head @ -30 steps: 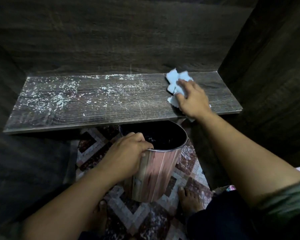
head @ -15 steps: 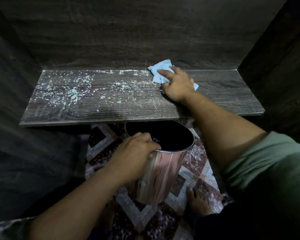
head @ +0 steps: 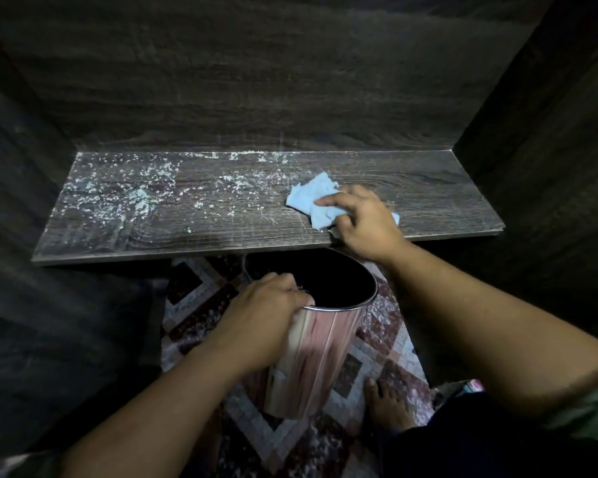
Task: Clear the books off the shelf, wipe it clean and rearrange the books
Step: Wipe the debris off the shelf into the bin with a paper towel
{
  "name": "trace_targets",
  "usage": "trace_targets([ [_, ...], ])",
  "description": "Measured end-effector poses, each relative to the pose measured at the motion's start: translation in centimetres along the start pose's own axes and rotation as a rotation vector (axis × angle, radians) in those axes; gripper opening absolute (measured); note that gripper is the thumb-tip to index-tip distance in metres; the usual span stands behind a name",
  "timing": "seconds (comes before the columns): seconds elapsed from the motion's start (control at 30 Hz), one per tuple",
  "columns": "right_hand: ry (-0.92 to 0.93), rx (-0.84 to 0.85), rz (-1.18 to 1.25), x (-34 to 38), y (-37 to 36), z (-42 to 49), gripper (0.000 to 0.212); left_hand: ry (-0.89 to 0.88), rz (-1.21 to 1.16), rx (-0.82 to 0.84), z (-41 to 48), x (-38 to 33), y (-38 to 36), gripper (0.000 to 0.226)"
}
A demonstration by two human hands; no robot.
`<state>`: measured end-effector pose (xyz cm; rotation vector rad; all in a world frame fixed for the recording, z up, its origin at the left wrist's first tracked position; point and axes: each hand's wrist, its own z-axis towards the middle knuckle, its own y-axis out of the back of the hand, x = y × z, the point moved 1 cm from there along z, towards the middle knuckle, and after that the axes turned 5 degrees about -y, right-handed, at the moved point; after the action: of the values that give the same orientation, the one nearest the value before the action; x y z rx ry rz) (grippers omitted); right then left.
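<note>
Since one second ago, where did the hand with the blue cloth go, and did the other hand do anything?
The right hand slid the blue cloth leftward along the shelf to the back wall, then pulled it forward to the front edge, above the bin. The left hand kept its grip on the bin's rim, held under that edge. White specks still cover the shelf's left part.

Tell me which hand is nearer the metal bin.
Left. The left hand grips the bin at its rim. The right hand holds the blue cloth on the shelf, above the bin's far rim.
</note>
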<state>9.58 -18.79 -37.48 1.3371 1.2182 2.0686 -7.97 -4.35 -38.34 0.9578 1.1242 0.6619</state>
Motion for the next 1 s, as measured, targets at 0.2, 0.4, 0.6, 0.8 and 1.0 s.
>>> trace_targets([
  [0.2,-0.139,-0.318,0.050,2.6,2.3,5.2,0.046,0.015,0.012,0.006,0.1,-0.2,0.3,0.032],
  [0.4,-0.003,0.175,-0.420,2.7,-0.7,8.5,0.058,0.026,0.020,-0.009,-0.1,0.2,0.3,0.030],
  [0.6,-0.070,0.143,-0.310,1.6,-1.5,9.4,0.045,0.036,0.019,0.000,-0.4,0.5,0.3,0.029],
  [0.8,0.024,0.057,-0.189,0.5,-1.0,5.5,0.050,0.029,0.008,-0.008,-0.3,0.3,0.3,0.028],
  [1.0,0.176,0.161,-0.213,-0.7,0.4,0.3,0.058,0.019,0.014,0.008,-0.2,0.0,0.3,0.035],
])
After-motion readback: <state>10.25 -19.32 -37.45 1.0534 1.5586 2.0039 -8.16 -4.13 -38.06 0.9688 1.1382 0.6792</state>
